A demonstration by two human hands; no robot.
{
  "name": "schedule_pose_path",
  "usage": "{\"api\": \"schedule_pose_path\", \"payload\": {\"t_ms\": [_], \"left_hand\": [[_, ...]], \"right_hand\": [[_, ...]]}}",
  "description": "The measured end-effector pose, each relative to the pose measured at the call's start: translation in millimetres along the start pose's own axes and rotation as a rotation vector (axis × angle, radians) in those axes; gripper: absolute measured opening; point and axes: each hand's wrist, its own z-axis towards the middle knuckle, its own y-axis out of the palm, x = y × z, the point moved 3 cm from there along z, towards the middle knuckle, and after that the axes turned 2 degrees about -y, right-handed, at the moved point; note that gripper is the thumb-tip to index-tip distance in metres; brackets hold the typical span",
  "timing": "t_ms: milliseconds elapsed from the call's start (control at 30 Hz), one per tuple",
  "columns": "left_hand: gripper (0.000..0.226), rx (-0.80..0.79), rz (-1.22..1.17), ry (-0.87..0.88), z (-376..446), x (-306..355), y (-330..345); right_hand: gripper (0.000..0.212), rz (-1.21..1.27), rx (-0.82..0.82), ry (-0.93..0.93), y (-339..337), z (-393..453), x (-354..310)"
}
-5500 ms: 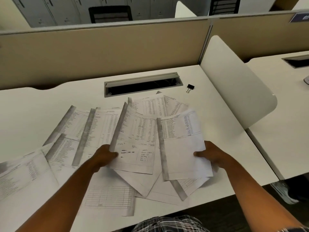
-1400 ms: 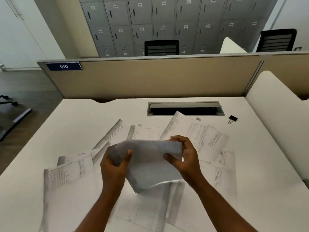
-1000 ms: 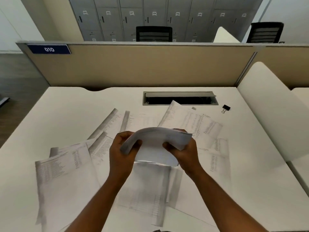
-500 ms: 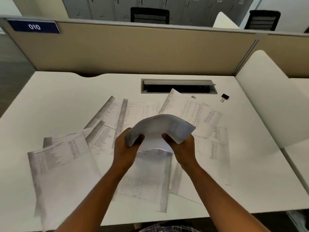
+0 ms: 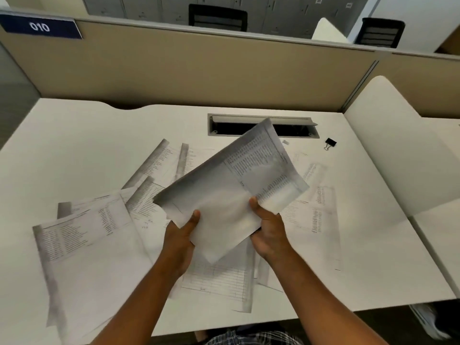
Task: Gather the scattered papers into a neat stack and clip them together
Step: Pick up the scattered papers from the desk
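A small bundle of printed sheets (image 5: 231, 185) is held above the white desk (image 5: 74, 135), tilted with its far corner raised. My left hand (image 5: 180, 232) grips its lower left edge, thumb on top. My right hand (image 5: 270, 227) grips its lower right edge, thumb on top too. Several loose printed sheets (image 5: 82, 235) lie scattered on the desk under and around my hands. A black binder clip (image 5: 330, 143) lies at the back right of the desk, apart from the papers.
A cable slot with a grey lid (image 5: 262, 125) is set into the back of the desk. A beige partition (image 5: 199, 70) stands behind it, and a white curved divider (image 5: 393, 145) borders the right side. The desk's front edge is near my body.
The bundle, curled between my hands a moment ago, is now flattened out and lifted higher, its far corner reaching over the cable slot. Both hands still hold it.
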Motion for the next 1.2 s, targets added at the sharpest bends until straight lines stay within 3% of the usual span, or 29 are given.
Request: {"api": "schedule_pose_path", "payload": {"t_ms": [100, 233, 300, 367, 467, 600, 733, 867, 1033, 1100, 1200], "left_hand": [[0.049, 0.097, 0.069, 0.113, 2.5, 11.9, -12.0], [0.035, 0.126, 0.285, 0.239, 2.7, 35.6, -25.9], [0.028, 0.134, 0.389, 0.283, 4.5, 42.9, -33.7], [0.027, 0.139, 0.457, 0.324, 6.0, 49.4, -35.4], [0.022, 0.168, 0.540, 0.415, 4.4, 56.6, -28.3], [0.023, 0.258, 0.595, 0.573, -7.6, 70.6, -18.8], [0.026, 0.281, 0.596, 0.677, -8.0, 78.6, -22.7], [0.022, 0.235, 0.688, 0.579, 2.7, 55.0, -32.3], [0.025, 0.281, 0.689, 0.584, -3.1, 51.2, -29.4], [0.036, 0.235, 0.731, 0.501, 0.3, 43.2, -35.4], [0.077, 0.212, 0.813, 0.369, -3.9, 41.0, -38.6]], "right_hand": [[0.057, -0.012, 0.029, 0.034, -8.4, -1.7, 5.2], [0.063, -0.011, 0.105, -0.101, -39.8, 18.4, -24.9], [0.054, -0.265, 0.086, -0.141, -49.4, 22.3, -45.8], [0.050, -0.604, -0.061, -0.135, -44.2, 21.7, -55.9], [0.045, -0.849, -0.184, -0.145, -29.0, 23.6, -51.4], [0.030, -0.808, -0.074, -0.387, -11.9, 17.6, -46.9], [0.034, -0.817, -0.070, -0.551, -12.0, 16.5, -41.2], [0.037, -0.912, -0.067, -0.431, -27.9, 18.2, -18.0], [0.032, -0.931, -0.010, -0.500, -30.4, 24.1, -18.1], [0.037, -0.882, 0.014, -0.434, -37.3, 24.5, -10.1], [0.051, -0.955, 0.068, -0.385, -49.1, 22.4, -2.2]]}}
